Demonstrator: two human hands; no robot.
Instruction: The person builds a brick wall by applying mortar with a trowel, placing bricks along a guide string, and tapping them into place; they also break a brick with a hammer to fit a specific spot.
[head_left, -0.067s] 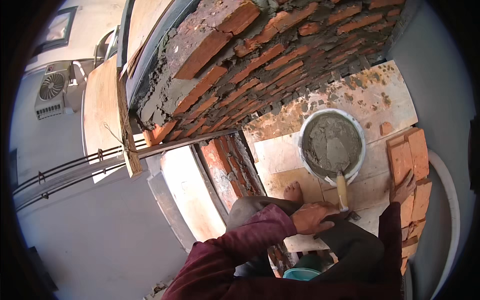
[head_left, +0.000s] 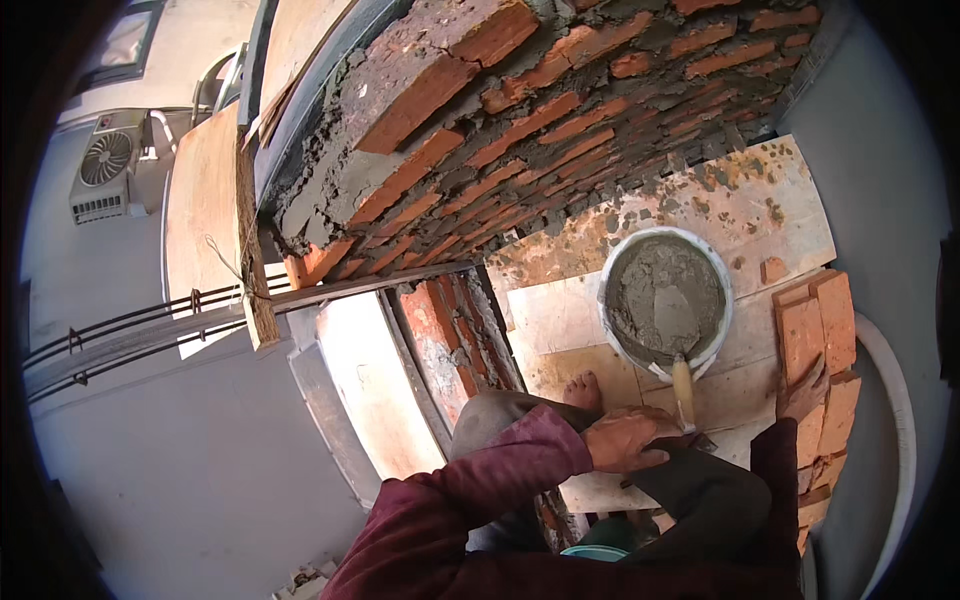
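My left hand (head_left: 626,440) rests palm down over my bent knee, its fingers loose and extended. Just past its fingertips is the wooden handle of a trowel (head_left: 682,385), whose blade lies on grey wet mortar (head_left: 655,290) in a round white-rimmed bucket (head_left: 603,318). To the right, my right hand (head_left: 803,393) lies on the side of a stack of orange bricks (head_left: 800,335). Its fingers are stretched along a brick and partly shaded; I see no brick lifted.
A brick wall (head_left: 520,130) with wet mortar joints rises ahead. The bucket stands on mortar-spotted boards (head_left: 570,310). A white pipe (head_left: 895,400) curves beside the bricks. At left are a wooden beam with steel bars (head_left: 150,335) and a drop beyond. A teal container (head_left: 595,552) is below me.
The view has tilted slightly, so the bucket and bricks sit a little lower in the picture. My right hand has slid slightly nearer along the bricks. My left hand stays on the knee.
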